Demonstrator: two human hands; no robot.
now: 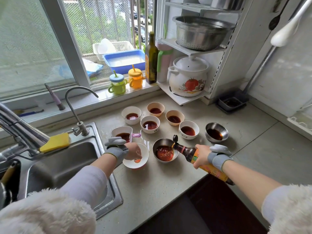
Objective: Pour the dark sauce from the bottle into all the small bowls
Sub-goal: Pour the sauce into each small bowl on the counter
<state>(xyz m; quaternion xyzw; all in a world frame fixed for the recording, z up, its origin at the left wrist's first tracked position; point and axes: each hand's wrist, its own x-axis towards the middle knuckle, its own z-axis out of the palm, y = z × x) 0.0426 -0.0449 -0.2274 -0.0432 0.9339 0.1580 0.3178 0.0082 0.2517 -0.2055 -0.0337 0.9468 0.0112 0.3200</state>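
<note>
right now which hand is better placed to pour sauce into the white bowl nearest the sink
Right hand: it already grips the tilted brown sauce bottle, pouring into the adjacent steel bowl. The left hand rests on the white bowl's rim, likely steadying it.

A yellow sponge [54,142] lies beside the sink [64,166]

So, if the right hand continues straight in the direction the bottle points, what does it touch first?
Probably the near steel bowl: the right hand aims the sauce bottle left and down, with its mouth already over that bowl's rim. Beyond it lies the white bowl under the left hand. Depth is uncertain.
</note>
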